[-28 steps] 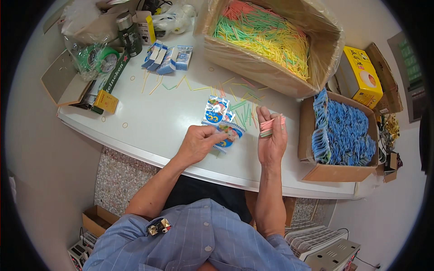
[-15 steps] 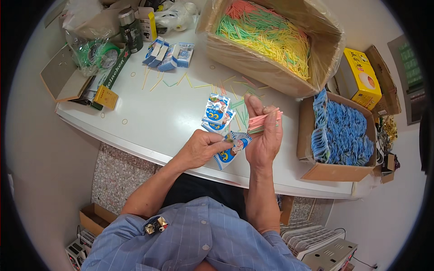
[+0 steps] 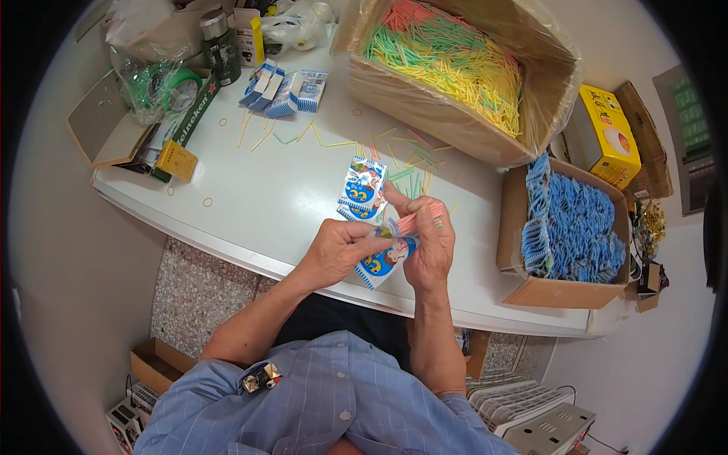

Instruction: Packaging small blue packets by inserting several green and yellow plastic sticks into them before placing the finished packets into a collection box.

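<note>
My left hand [image 3: 337, 250] pinches the upper edge of a blue and white printed packet [image 3: 385, 262] just beyond the table's front edge. In my right hand [image 3: 431, 254] lies a bundle of thin pink and green sticks [image 3: 415, 221], gripped by the fingers and thumb. The near ends of the sticks meet the packet's upper edge; whether they are inside it is hidden by my fingers. More printed packets [image 3: 362, 186] lie in a small stack on the table, close beyond my hands. Loose coloured sticks [image 3: 406, 186] are scattered beside that stack.
A large plastic-lined carton [image 3: 425, 98] of pink, green and yellow sticks stands at the back. To the right is a cardboard box [image 3: 546, 290] full of blue packets [image 3: 580, 224]. Small blue boxes [image 3: 282, 95], a dark flask [image 3: 220, 49] and an open box [image 3: 114, 140] occupy the left.
My right hand has come left and slightly down, bringing the bundle of sticks against the packet's upper edge. My left hand has stayed nearly in place with the packet.
</note>
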Motion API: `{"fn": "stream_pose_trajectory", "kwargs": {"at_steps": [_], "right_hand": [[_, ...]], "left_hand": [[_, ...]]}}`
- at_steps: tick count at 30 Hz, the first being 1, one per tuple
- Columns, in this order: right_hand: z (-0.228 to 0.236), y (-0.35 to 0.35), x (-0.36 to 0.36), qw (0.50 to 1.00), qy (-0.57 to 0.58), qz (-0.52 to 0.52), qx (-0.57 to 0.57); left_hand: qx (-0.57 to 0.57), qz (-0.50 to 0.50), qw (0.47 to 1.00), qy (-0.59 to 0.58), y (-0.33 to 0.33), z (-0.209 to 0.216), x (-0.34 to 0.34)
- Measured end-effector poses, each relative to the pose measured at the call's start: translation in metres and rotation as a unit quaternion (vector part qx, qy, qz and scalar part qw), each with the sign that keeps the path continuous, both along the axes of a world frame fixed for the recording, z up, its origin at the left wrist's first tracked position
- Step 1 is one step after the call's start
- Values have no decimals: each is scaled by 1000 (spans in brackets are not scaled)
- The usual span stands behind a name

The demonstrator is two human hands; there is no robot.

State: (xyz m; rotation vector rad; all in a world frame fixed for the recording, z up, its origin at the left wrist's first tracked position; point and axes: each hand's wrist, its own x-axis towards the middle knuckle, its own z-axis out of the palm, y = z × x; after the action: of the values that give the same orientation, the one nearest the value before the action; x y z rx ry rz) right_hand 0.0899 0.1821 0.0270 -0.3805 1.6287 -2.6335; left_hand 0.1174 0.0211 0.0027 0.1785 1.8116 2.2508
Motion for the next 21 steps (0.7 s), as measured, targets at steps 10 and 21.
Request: {"fn": "stream_pose_trajectory", "kwargs": {"at_steps": [10, 21], "right_hand": [[-18, -2, 1, 996, -81, 21, 41], [-14, 6, -10, 963, 30, 87, 255]], "left_hand": [[108, 65, 991, -36, 17, -10, 2], [131, 107, 985, -31, 12, -13, -8]]}}
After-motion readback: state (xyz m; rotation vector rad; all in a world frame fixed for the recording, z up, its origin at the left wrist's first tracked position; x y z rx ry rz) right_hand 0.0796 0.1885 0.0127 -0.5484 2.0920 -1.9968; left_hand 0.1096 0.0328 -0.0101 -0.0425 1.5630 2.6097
